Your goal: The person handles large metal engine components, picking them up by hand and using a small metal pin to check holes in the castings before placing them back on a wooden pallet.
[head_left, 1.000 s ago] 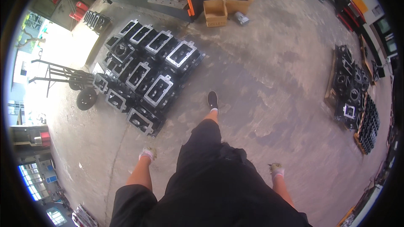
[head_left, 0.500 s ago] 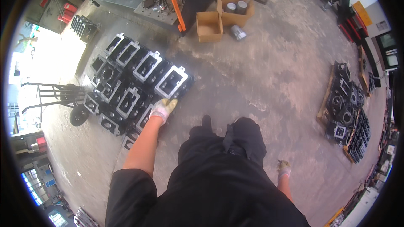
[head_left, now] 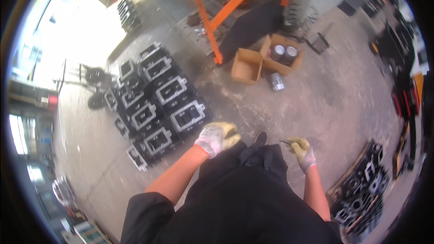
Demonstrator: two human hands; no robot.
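Observation:
My left hand, in a white and yellow work glove, is in front of my waist with its fingers curled; whether anything is in them is hidden. A similar glove covers my right hand, which pinches a small thin dark piece that juts out to the left; its kind is too small to tell. Left of my left hand lies a block of black metal castings in rows on the floor, their rectangular openings rimmed in bare silver metal. Neither hand touches them.
Ahead stand an open cardboard box and another box holding cans, with a grey can beside them. An orange metal frame rises behind. More black castings lie at right; a hand truck stands far left.
My left hand has come away from the castings to the front of my waist. My right hand has risen forward and inward. The view has turned, so the boxes appear nearer.

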